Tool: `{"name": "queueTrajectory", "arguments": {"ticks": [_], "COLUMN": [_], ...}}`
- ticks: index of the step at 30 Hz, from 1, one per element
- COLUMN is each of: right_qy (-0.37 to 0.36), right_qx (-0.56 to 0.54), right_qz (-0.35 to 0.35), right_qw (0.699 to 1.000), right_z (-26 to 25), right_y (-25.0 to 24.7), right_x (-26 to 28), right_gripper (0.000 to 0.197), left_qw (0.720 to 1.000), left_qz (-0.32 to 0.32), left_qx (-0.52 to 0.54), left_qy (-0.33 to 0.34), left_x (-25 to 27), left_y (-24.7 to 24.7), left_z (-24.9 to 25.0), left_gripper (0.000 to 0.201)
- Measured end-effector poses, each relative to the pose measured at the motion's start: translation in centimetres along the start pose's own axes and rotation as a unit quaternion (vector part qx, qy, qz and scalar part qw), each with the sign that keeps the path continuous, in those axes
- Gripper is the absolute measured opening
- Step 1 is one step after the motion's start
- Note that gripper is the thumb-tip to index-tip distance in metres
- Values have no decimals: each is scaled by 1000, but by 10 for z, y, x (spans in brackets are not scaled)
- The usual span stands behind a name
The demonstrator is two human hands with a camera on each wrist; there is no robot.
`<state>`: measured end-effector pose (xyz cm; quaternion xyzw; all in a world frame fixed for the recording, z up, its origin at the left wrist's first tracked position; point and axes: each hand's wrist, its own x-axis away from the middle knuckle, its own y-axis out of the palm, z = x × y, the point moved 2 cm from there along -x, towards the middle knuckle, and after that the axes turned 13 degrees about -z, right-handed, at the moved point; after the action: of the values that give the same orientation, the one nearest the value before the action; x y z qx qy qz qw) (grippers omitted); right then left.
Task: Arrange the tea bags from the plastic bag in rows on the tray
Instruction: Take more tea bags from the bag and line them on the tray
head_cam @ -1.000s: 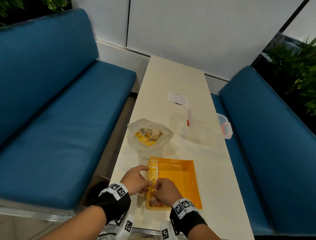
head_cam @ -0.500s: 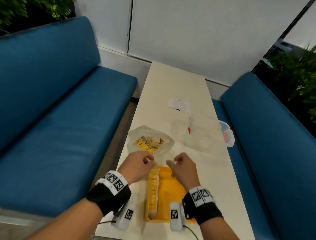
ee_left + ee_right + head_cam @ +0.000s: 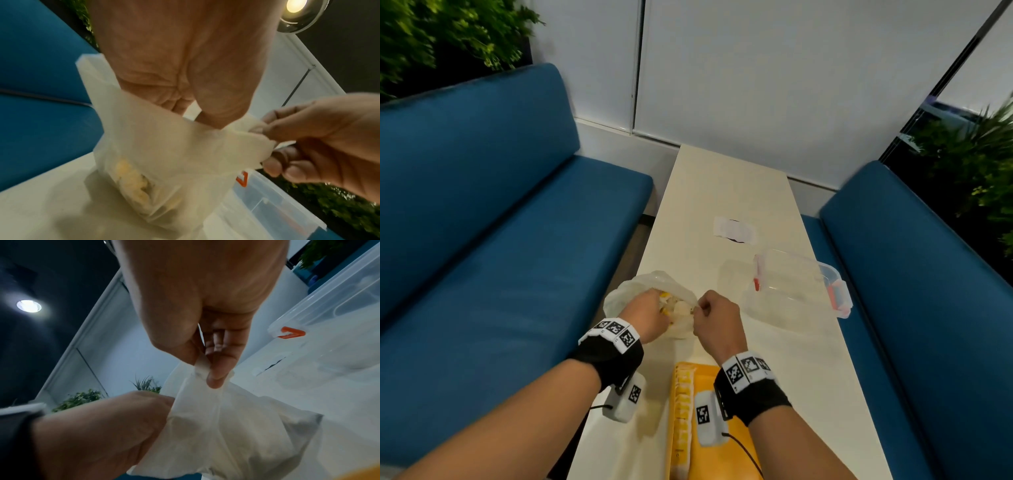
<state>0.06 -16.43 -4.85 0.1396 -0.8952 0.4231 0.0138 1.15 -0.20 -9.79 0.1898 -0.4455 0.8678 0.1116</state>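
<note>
The translucent plastic bag (image 3: 633, 291) stands on the table just beyond the orange tray (image 3: 736, 442). My left hand (image 3: 654, 313) reaches into the bag's mouth among yellow tea bags (image 3: 666, 305); its fingertips are hidden by the plastic. My right hand (image 3: 700, 310) pinches the bag's right rim between thumb and fingers, shown close up in the right wrist view (image 3: 205, 369). Yellow tea bags (image 3: 133, 183) show through the bag wall (image 3: 164, 154). A row of tea bags (image 3: 683, 407) lies along the tray's left edge.
A clear plastic container (image 3: 798, 287) with red clasps sits right of the bag. A white paper scrap (image 3: 734, 229) lies farther up the narrow cream table (image 3: 722, 185). Blue benches (image 3: 500, 257) (image 3: 928, 274) flank the table.
Both hands left the tray's tea bag row and moved forward to the plastic bag. The left hand went into the bag and the right hand took hold of its rim.
</note>
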Motion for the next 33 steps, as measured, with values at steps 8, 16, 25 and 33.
{"name": "queueTrajectory", "arguments": {"ticks": [8,16,25,33], "right_qy": [-45,-57,-56,-48], "right_qx": [13,-10,-34,-50], "right_qz": [1,0,-6,-7], "right_qw": [999,998,998,998], "right_z": [-4,-4,2,9], "right_y": [4,4,5,5], "right_x": [11,20,21,18], "right_gripper": [14,13,12,14], "left_qw": [988,987,987,977], "left_qz": [-27,-68,-110,-106], "left_qx": [-148,-132,-119,-179], "left_qy": [-15,-55,-21,-46], "left_x": [-108,-113,-132,-70], "left_y": [50,52,64,48], "left_z": [-43,-76,-81,-53], "left_gripper": [51,68,89,71]}}
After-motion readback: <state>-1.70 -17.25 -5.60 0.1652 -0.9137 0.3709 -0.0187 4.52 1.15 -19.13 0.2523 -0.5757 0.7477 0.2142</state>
